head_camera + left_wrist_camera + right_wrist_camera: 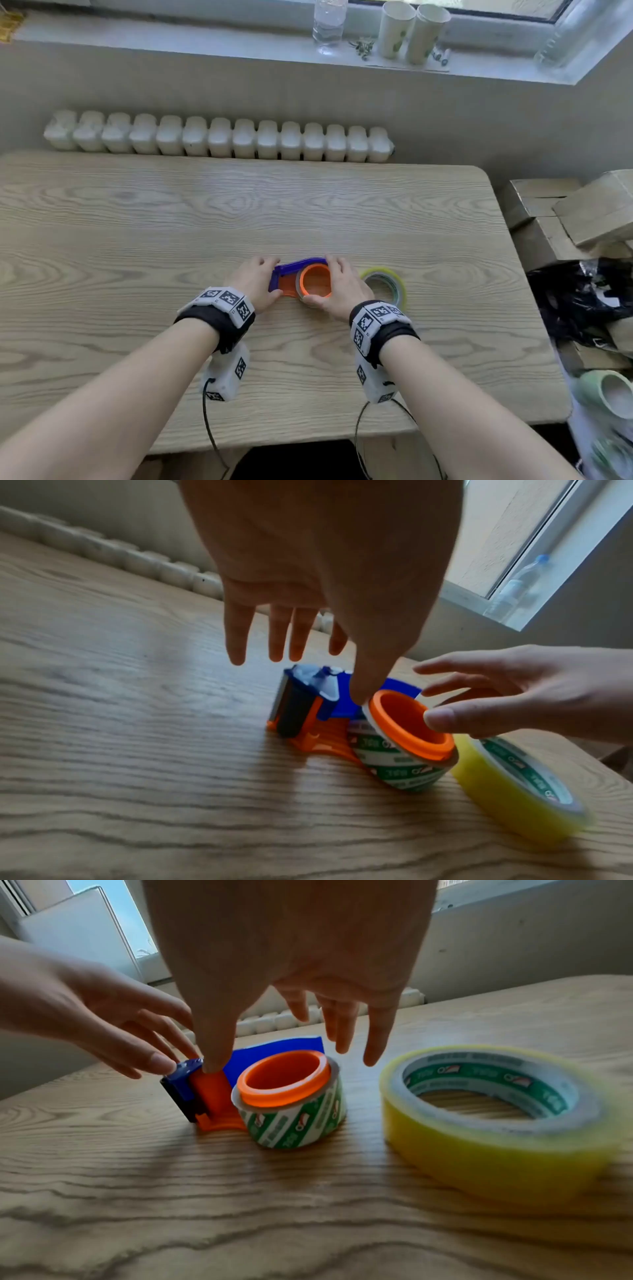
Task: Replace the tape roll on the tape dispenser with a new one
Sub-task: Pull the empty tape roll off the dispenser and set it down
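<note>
On the pale wood-grain table the blue and orange plastic tape dispenser lies on its side, hub upward, probably so its spent green-printed cardboard core can lift off. Just right of the dispenser waits the full yellow tape roll, lying flat. Both grips are spread apart, clamped on nothing: left hand steadies the dispenser's cutter end, right hand reaches round its orange hub
</note>
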`<state>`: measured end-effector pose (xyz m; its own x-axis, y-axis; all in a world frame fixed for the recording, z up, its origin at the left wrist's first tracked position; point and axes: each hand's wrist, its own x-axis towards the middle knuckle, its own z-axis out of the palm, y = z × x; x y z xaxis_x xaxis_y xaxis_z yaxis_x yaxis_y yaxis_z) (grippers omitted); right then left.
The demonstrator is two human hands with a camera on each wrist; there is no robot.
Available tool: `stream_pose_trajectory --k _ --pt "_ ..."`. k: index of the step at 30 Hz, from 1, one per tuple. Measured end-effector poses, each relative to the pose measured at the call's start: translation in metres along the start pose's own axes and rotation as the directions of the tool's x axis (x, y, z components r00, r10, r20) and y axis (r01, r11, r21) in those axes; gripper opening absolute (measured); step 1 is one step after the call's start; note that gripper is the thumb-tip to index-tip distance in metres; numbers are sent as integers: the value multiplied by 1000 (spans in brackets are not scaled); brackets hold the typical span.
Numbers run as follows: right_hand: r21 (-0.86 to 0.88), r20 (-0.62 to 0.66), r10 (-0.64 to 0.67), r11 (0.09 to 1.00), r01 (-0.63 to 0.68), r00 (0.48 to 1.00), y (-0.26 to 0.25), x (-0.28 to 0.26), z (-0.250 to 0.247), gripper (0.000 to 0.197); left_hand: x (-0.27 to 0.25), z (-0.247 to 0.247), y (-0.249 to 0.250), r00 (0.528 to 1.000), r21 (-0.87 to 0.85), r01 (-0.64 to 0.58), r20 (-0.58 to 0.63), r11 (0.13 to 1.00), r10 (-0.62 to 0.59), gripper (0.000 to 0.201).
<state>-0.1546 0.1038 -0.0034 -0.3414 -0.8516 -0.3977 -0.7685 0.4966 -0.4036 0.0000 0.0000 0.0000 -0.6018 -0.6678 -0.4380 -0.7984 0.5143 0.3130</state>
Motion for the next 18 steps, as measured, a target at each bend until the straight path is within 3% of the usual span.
stream_pose_trajectory --k 8,18 --pt "-6 62 13 1000 -13 998 8 18 22 116 17 19 -13 998 3 39 58 999 -39 68" --pt "37 23 -10 999 9 1000 7 22 25 104 13 22 -17 998 -72 33 50 997 -30 60"
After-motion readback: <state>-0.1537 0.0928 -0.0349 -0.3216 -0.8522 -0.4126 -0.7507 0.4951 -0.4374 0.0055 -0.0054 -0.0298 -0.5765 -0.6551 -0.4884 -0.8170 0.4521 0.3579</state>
